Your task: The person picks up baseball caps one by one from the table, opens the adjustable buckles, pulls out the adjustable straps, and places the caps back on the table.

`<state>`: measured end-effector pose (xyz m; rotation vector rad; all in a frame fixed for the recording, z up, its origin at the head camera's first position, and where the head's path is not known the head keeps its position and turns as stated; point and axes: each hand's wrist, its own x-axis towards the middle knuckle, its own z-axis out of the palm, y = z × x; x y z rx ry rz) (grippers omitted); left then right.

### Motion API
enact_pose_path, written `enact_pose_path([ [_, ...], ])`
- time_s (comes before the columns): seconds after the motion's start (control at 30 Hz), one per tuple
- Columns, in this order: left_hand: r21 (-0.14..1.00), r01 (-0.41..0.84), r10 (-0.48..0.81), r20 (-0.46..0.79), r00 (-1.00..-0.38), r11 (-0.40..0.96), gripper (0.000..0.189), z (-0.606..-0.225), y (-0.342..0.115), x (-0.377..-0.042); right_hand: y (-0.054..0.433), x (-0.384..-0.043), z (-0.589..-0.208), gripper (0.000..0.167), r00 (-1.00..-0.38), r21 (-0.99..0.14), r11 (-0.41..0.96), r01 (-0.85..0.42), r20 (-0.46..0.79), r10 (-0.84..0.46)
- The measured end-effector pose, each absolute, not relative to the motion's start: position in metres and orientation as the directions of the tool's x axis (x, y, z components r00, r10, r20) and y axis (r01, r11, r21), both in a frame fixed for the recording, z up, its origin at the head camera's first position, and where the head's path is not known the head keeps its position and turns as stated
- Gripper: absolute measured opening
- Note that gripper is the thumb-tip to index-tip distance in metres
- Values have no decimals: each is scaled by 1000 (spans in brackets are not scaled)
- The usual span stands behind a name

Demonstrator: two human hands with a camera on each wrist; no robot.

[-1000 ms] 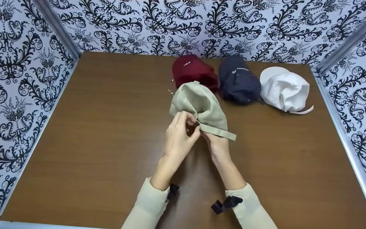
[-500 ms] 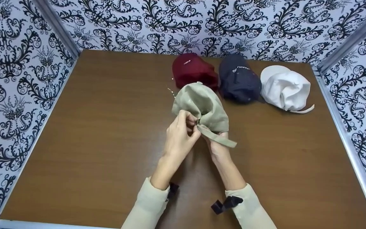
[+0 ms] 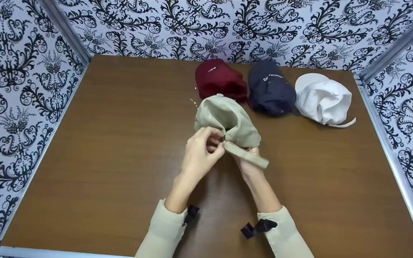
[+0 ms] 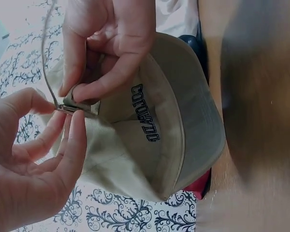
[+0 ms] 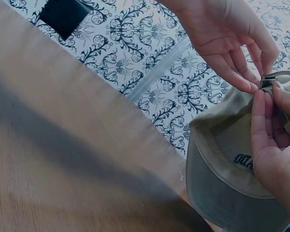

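Observation:
A beige baseball cap is held up off the table between both hands, its back opening toward me. My left hand pinches the metal buckle of the cap's back strap between thumb and fingertips. The right hand grips the strap side right beside the buckle, thumb against fingers. From the buckle the loose strap end sticks out to the right, crossing in front of the right hand in the head view. Dark lettering shows inside the crown, and the brim points away from the hands.
Along the back of the brown table lie a dark red cap, a navy cap and a white cap with a loose strap. Patterned walls enclose the table at the back and sides.
The loose strap end has swung down from the cap's edge, over the right hand. Both hands keep their hold at the buckle and have shifted only slightly.

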<state>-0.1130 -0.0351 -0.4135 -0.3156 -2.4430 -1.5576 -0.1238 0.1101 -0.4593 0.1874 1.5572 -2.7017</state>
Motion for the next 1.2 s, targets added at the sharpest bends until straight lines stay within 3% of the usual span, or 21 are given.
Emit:
enact_pose_path([
  [0.2,831,329,115,312,-943,449,25,-411,-35,-110,116,-123,-460,21,-994,-800,-593,87,-105,-4],
  [0.4,641,475,200,454,-868,603,36,-408,-37,-110,126,-126,-459,11,-983,-687,-714,134,-1,-184],
  [0.6,468,544,241,561,-792,697,25,-403,-32,-114,131,-126,-452,9,-950,-539,-795,277,-32,-310],
  [0.77,375,584,314,574,-756,720,21,-396,-34,-115,131,-124,-443,9,-937,-476,-822,313,-12,-349],
  [0.93,354,564,301,576,-760,746,21,-388,-37,-114,129,-122,-433,4,-954,-524,-810,264,-19,-299],
  [1.2,433,529,225,578,-785,730,20,-384,-39,-113,121,-119,-421,18,-986,-706,-699,116,1,-165],
])
